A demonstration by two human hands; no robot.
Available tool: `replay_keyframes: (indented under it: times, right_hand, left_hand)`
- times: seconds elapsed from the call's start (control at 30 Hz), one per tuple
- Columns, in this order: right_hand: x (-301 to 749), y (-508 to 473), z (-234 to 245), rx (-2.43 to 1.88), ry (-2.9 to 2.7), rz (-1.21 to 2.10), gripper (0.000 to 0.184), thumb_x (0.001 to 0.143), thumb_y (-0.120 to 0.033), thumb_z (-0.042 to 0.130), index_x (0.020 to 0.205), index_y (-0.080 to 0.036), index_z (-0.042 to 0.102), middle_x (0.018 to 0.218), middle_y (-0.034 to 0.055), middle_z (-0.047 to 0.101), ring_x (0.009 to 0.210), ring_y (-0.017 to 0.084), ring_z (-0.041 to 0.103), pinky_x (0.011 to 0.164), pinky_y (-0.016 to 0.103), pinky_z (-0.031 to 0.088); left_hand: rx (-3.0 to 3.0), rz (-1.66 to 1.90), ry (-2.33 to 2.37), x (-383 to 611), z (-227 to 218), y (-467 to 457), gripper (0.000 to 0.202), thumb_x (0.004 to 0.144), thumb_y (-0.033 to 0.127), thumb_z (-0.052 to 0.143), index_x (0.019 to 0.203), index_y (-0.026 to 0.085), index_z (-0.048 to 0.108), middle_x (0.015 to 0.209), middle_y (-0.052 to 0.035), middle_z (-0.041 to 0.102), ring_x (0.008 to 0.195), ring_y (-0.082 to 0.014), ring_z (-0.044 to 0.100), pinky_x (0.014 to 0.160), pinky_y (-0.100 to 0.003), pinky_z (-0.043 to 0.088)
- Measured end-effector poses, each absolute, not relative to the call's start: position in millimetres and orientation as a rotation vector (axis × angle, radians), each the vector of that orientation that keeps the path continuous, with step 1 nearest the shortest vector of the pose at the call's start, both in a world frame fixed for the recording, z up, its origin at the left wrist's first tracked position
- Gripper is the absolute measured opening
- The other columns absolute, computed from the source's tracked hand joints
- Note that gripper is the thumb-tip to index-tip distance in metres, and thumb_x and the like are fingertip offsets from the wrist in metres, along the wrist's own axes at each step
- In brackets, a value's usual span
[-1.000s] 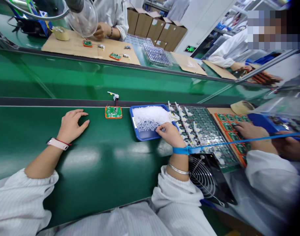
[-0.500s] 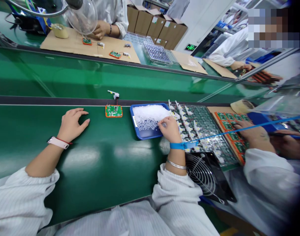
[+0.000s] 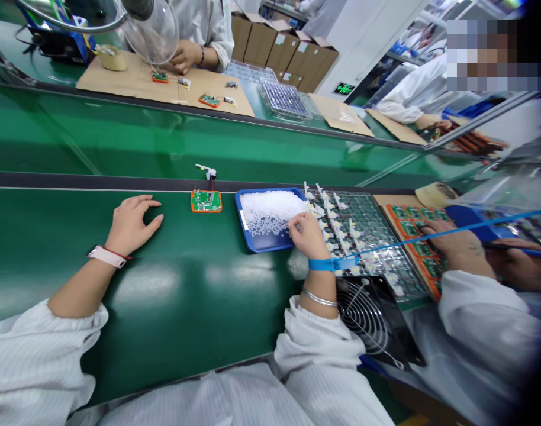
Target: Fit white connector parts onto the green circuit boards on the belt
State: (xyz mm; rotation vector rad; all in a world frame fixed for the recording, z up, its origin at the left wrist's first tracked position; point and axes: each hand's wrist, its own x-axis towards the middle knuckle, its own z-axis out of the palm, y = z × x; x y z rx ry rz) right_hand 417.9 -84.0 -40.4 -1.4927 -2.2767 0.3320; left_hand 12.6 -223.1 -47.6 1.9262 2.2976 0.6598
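My left hand (image 3: 131, 225) rests on the green work surface with its fingers apart and nothing in it. To its right lies a green circuit board (image 3: 206, 201) in an orange frame, wired to a small white part (image 3: 207, 172) behind it. My right hand (image 3: 306, 232), a blue strap around its wrist, is over the right edge of a blue tray (image 3: 267, 245). Its thumb and forefinger are pinched together; anything between them is too small to make out. Small white translucent pieces (image 3: 273, 207) are heaped at the back of the tray and scattered towards its front.
Right of the tray stands a clear plastic tray (image 3: 363, 216) with several white parts. A black fan (image 3: 368, 313) sits in front of it. Another person's hand (image 3: 452, 239) works at orange-framed boards (image 3: 412, 228) on the right. A green partition (image 3: 173, 136) runs along the back.
My right hand has shifted very slightly at the tray's right edge, its fingertips still pinched. My left hand has kept its place and pose.
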Motion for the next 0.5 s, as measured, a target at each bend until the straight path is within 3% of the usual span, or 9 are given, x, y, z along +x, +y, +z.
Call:
replay_keyframes:
  times: [0.5]
  right_hand:
    - [416.2, -82.2, -43.8, -1.501, -2.268, 0.327, 0.010, 0.074, -0.018, 0.052, 0.065, -0.019, 0.056, 0.078, 0.0078, 0.054, 0.081, 0.022, 0.052, 0.082, 0.037, 0.043]
  left_hand:
    - [1.918, 0.678, 2.290, 14.2, -46.9, -223.8, 0.037, 0.082, 0.045, 0.047, 0.109, 0.023, 0.060, 0.125, -0.0078, 0.055, 0.118, -0.0297, 0.047, 0.097, -0.046, 0.036]
